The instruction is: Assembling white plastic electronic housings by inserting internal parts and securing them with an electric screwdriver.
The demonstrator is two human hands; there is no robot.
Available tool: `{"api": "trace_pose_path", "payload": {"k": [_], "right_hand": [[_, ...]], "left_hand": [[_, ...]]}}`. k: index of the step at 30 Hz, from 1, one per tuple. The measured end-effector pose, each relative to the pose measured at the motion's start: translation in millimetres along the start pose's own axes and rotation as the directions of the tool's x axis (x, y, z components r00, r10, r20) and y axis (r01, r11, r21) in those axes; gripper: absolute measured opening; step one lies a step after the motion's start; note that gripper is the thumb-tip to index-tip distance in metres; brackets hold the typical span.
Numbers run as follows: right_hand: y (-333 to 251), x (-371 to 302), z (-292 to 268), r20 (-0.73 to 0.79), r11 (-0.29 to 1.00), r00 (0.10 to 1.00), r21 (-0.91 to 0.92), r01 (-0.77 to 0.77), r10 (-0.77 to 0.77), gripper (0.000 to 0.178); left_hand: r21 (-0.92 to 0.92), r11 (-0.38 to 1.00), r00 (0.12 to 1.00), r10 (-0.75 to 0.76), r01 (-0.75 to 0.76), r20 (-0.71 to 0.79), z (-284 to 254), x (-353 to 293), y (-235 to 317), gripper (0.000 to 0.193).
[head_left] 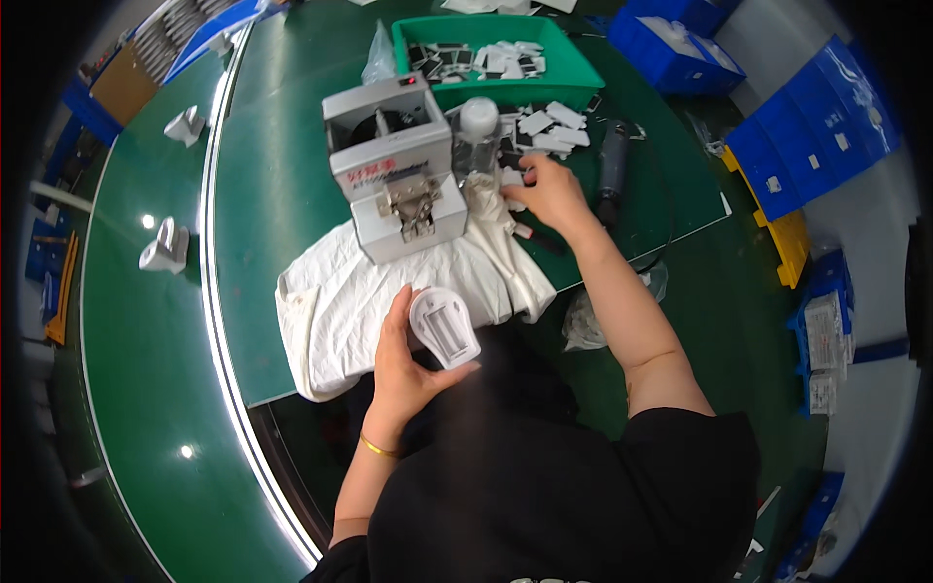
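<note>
My left hand (397,374) grips a white plastic housing (445,328), rounded at one end, with a rectangular recess facing up. The thumb lies along its near edge and the fingers along its left side. My right hand (552,194) is stretched out to the right of a clear bottle (476,141) with a white cap. Its thumb and fingers close around a small white plastic piece (512,178), partly hidden by them. Several flat white covers (554,126) lie loose just beyond that hand. A grey machine (408,209) with a metal clamp stands ahead of my left hand.
White cloth (335,301) lies under the machine. A green bin (583,83) with white and black pieces stands behind. Right of my hand lies a dark cylindrical tool (612,165). Two white housings (165,248) sit on the left surface. Blue bins (816,136) line the right.
</note>
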State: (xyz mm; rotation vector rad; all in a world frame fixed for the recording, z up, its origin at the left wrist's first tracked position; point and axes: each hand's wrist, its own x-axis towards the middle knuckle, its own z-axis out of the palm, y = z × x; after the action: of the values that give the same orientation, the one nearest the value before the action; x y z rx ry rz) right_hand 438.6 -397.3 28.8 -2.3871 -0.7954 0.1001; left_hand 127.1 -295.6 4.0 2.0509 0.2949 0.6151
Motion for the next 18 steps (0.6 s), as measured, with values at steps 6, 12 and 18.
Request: {"api": "trace_pose_path", "payload": {"k": [6, 12, 18], "right_hand": [[0.9, 1.7, -7.8, -0.063, 0.990, 0.997, 0.131, 0.054, -0.046, 0.048], [-70.3, -74.5, -27.0, 0.159, 0.651, 0.963, 0.759, 0.022, -0.218, 0.039], [-87.2, -126.7, -1.8, 0.424, 0.641, 0.819, 0.762, -0.092, -0.386, 0.034]], "left_hand": [[-0.084, 0.996, 1.000, 0.003, -0.002, 0.019, -3.8, 8.4, 5.2, 0.117], [-0.154, 0.988, 1.000, 0.004, 0.001, 0.031, -8.7, 8.4, 4.1, 0.108], [-0.097, 0.995, 0.999, 0.018, -0.013, 0.051, -9.3, 7.5, 2.0, 0.107]]}}
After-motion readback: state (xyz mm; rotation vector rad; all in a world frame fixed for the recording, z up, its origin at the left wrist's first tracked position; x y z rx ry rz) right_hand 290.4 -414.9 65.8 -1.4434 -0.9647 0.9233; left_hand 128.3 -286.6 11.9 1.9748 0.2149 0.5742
